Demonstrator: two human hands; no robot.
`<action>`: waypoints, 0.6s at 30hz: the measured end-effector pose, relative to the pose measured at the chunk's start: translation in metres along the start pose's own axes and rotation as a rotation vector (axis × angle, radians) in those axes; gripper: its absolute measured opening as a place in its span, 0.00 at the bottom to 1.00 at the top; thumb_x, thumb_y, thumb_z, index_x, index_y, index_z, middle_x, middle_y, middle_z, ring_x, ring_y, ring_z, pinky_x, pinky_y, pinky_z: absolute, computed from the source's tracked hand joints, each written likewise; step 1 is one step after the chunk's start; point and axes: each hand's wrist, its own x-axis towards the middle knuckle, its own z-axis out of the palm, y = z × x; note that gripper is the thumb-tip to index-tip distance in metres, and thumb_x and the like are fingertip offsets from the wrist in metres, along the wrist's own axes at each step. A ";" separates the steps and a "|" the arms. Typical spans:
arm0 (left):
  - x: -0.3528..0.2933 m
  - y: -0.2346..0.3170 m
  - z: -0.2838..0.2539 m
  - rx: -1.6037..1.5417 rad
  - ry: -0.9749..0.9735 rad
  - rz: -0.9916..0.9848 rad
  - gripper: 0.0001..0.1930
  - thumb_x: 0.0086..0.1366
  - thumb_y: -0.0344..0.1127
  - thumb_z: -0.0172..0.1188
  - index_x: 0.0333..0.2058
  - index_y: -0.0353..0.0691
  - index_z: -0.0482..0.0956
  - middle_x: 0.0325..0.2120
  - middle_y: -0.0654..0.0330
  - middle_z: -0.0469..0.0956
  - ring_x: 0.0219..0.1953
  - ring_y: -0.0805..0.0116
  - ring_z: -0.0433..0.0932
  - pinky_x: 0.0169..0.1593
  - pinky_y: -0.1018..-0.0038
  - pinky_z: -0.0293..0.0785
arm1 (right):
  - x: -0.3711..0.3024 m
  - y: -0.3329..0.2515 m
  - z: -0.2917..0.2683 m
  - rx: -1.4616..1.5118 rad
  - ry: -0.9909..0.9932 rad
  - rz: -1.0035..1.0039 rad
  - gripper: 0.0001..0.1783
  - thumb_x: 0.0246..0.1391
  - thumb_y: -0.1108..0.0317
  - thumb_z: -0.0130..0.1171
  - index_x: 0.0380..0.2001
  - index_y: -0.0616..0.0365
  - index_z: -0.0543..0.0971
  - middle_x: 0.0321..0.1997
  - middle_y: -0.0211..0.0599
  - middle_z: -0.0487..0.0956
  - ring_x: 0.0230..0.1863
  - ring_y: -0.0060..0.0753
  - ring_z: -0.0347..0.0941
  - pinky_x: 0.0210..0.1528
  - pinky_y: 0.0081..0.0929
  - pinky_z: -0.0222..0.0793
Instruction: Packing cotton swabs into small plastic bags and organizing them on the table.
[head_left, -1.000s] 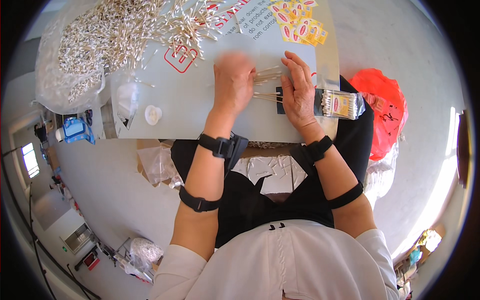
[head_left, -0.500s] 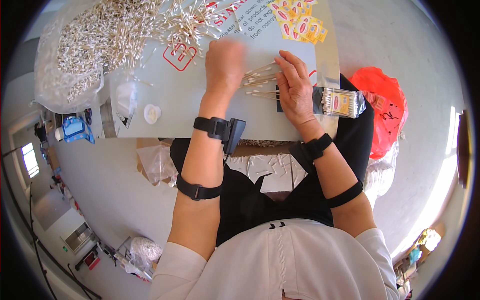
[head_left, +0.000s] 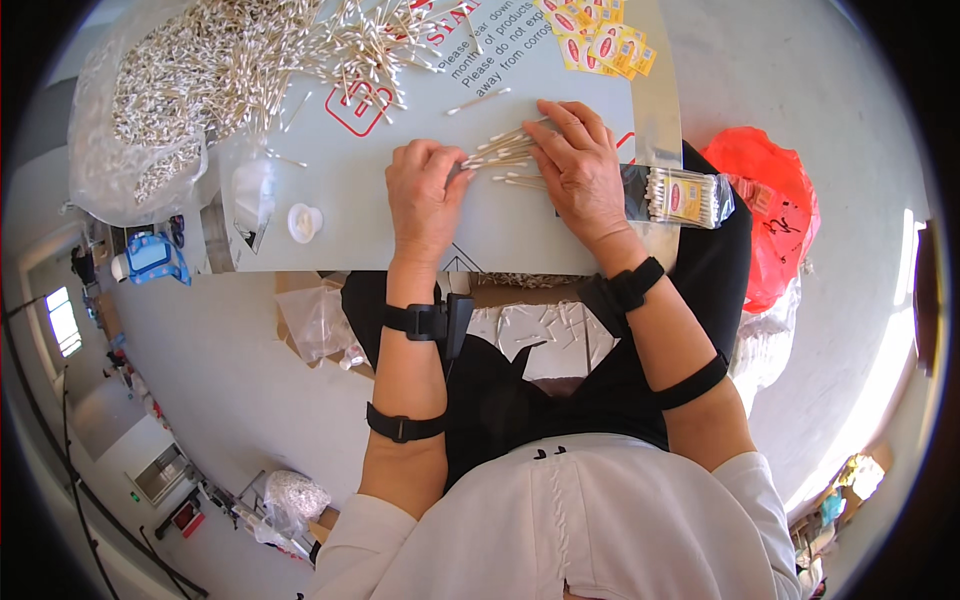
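A small bundle of cotton swabs [head_left: 505, 150] lies between my two hands on the grey board. My right hand [head_left: 580, 170] is closed over its right part, fingers bent around the sticks. At the left ends, my left hand [head_left: 425, 195] has its fingers curled and its thumb and forefinger at the cotton tips. A couple of swabs stick out lower, by my right thumb side. One loose swab [head_left: 478, 101] lies apart, above the bundle. Right of my right hand, a clear pack of swabs with a yellow label [head_left: 686, 197] rests at the board's edge.
A large heap of loose swabs [head_left: 215, 75] spills from a clear bag at the far left. Yellow printed cards [head_left: 605, 42] lie at the far right. A small white cup [head_left: 304, 223] stands near the board's front edge. A red plastic bag [head_left: 770, 210] is beyond the right edge.
My left hand has come down and nearer, from above the bundle to its left ends. A single swab now shows above the bundle. My right hand has shifted slightly left.
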 end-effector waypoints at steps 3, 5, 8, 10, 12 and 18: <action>0.002 0.001 0.002 0.010 -0.022 0.031 0.11 0.48 0.26 0.70 0.31 0.43 0.78 0.32 0.64 0.75 0.40 0.59 0.73 0.45 0.64 0.67 | 0.000 -0.001 0.000 -0.018 0.005 -0.001 0.15 0.51 0.71 0.63 0.44 0.55 0.83 0.57 0.34 0.76 0.60 0.42 0.67 0.60 0.41 0.64; 0.004 -0.002 -0.004 0.046 -0.058 0.084 0.08 0.52 0.27 0.68 0.31 0.42 0.78 0.30 0.64 0.75 0.38 0.60 0.73 0.46 0.65 0.68 | -0.001 0.001 0.000 -0.011 0.009 0.006 0.15 0.50 0.71 0.63 0.44 0.56 0.83 0.57 0.34 0.76 0.60 0.42 0.67 0.60 0.40 0.64; -0.001 -0.024 -0.014 0.059 -0.024 0.069 0.08 0.53 0.25 0.67 0.31 0.41 0.77 0.30 0.63 0.75 0.37 0.60 0.73 0.44 0.66 0.70 | 0.000 0.001 -0.001 -0.002 0.014 0.005 0.16 0.50 0.71 0.63 0.44 0.56 0.83 0.57 0.34 0.76 0.60 0.42 0.67 0.60 0.40 0.64; -0.003 -0.038 -0.022 0.049 -0.020 0.019 0.08 0.52 0.25 0.67 0.31 0.41 0.77 0.30 0.63 0.75 0.38 0.59 0.73 0.44 0.64 0.69 | 0.000 0.001 0.000 -0.003 0.011 0.002 0.16 0.50 0.71 0.63 0.44 0.56 0.82 0.57 0.34 0.77 0.60 0.42 0.68 0.60 0.40 0.64; -0.002 -0.043 -0.022 0.025 -0.007 -0.057 0.08 0.52 0.25 0.66 0.30 0.42 0.76 0.30 0.62 0.75 0.38 0.56 0.73 0.43 0.62 0.69 | 0.000 0.000 0.000 0.008 0.017 0.006 0.16 0.50 0.72 0.63 0.44 0.56 0.82 0.56 0.33 0.77 0.60 0.42 0.68 0.60 0.40 0.64; 0.035 -0.032 0.001 0.042 0.039 0.075 0.09 0.52 0.25 0.67 0.30 0.41 0.76 0.28 0.61 0.74 0.37 0.56 0.73 0.42 0.62 0.70 | -0.001 0.002 0.001 0.060 0.006 -0.014 0.15 0.49 0.73 0.64 0.43 0.57 0.82 0.53 0.33 0.78 0.58 0.42 0.69 0.59 0.39 0.64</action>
